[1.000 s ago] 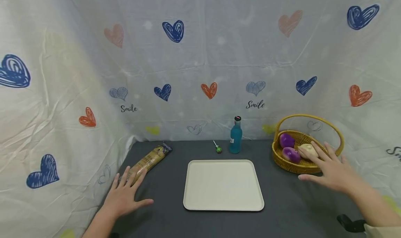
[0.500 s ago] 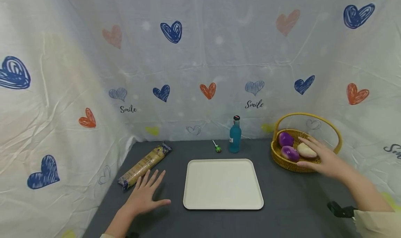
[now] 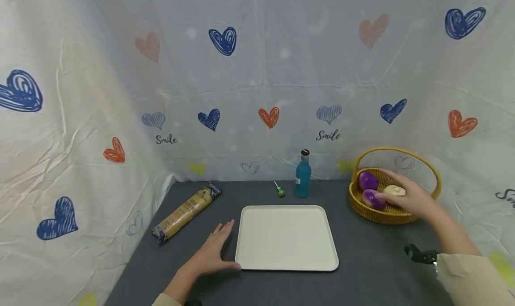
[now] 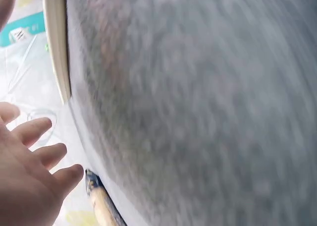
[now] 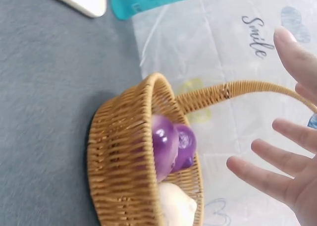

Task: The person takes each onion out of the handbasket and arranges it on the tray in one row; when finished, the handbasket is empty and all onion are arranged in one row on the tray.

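Note:
My left hand (image 3: 211, 252) is at the left edge of the cream tray (image 3: 287, 239), fingers extended and thumb near its front left corner. In the left wrist view its fingers (image 4: 52, 154) are spread, with nothing in them. My right hand (image 3: 410, 198) hovers over the wicker basket (image 5: 124, 161), fingers apart and relaxed, holding nothing. Inside the basket are two purple, onion-like vegetables (image 3: 373, 199) and a pale, rounded vegetable (image 5: 176, 206), partly hidden by the hand in the head view.
A blue bottle (image 3: 303, 176) stands behind the tray, beside a green lollipop (image 3: 280, 191). To the left lies a long yellow packet (image 3: 187, 213) with dark ends. The basket's arched handle (image 3: 396, 149) rises over it. A heart-printed cloth (image 3: 257, 82) hangs behind the table.
My left hand has moved right, from over the yellow packet to the tray's left edge. The right hand has shifted left above the basket, thumb and fingers now over the vegetables.

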The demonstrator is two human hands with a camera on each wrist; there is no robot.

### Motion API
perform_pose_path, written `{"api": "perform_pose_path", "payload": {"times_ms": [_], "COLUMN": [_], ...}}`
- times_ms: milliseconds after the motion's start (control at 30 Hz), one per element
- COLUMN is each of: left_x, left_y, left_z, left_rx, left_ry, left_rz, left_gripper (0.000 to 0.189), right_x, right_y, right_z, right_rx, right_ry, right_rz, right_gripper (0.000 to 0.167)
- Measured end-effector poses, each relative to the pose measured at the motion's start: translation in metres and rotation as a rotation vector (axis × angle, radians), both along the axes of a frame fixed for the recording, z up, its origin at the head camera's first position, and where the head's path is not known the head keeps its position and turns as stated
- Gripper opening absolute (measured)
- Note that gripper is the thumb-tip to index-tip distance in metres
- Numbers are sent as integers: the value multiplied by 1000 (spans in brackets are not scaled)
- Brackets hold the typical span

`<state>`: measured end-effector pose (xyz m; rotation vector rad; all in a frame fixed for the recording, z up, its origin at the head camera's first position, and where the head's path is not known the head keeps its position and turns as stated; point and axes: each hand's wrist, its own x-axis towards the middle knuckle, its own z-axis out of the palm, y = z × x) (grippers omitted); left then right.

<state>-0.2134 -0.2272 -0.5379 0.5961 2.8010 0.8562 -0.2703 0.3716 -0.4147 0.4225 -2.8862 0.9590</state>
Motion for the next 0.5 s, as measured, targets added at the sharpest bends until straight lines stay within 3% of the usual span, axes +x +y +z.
{"api": "perform_pose_path", "payload": {"times_ms": [267, 500], "left_x": [-2, -7], "left_y": [11, 14], "left_z": [2, -2], "left_rx": [-25, -60], "left_ry": [-81, -148], "left_rz": [-64, -50], "left_gripper": [123, 123], "right_x": [-30, -52], "right_y": [-2, 0], "right_z": [6, 10], "right_rx": [-47, -121], "right_ry": [-51, -150], "right_rz": [21, -3], "right_gripper": [76, 79]}}
